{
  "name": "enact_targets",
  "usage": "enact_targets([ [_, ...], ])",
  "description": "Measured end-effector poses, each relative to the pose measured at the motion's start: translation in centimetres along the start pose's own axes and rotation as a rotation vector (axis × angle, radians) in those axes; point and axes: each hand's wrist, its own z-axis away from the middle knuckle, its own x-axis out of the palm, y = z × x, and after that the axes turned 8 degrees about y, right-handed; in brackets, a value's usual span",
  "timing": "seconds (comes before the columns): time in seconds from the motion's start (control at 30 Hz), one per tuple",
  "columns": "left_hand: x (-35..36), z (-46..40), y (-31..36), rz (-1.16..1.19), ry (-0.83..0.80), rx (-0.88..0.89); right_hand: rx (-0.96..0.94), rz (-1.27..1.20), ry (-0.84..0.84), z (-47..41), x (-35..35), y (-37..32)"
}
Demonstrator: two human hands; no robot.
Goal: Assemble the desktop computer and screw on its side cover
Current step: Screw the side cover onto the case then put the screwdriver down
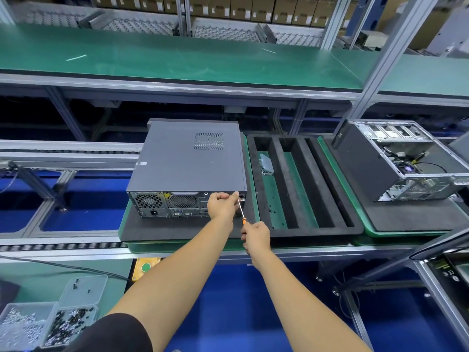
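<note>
- Head view: the desktop computer (186, 163) lies on its side on a dark foam pad (162, 228), which sits on a green pallet (250, 174) on the conveyor line; its rear panel faces you
- The side cover (187, 156) is already seated on top of the chassis, vent grille toward the far right corner
- Your left hand (222, 204) rests at the right end of the rear panel, fingers curled and pinched together at the screwdriver tip; whether a screw sits between them cannot be told
- Your right hand (256, 236) grips the orange handle of the screwdriver (241, 209), fingers wrapped round it, shaft angled up toward the rear edge of the cover
- Handling: judge the case as heavy and rigid sheet metal, so steady it by its edges or its rear corner, not by the thin cover, which may flex; the foam should keep it from sliding
- Expect the screw to be small and easy to drop, so keep the pinch until the threads catch
- Surface: a black foam tray (304, 184) with long slots lies just beside the computer to the right, loose screws scattered in it
- An open chassis (396, 161) stands further right on its own pad
- Room: clear screw bins (50, 318) sit at lower left, a green shelf (177, 57) runs overhead, cartons stacked behind
</note>
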Motion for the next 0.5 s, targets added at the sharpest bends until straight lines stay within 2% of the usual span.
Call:
enact_targets([
  [0.2, -2.2, -0.6, 0.1, -0.057, -0.035, 0.064, -0.027, 0.064, 0.049, 0.0, -0.4, 0.7],
  [0.37, -7.1, -1.6, 0.2, -0.155, -0.116, 0.207, -0.110, 0.136, -0.067, 1.2, 1.8, 1.5],
  [0.5, -12.4, -3.1, 0.2, -0.226, -0.092, 0.266, -0.160, 0.233, -0.159, 3.6, 6.2, 2.6],
])
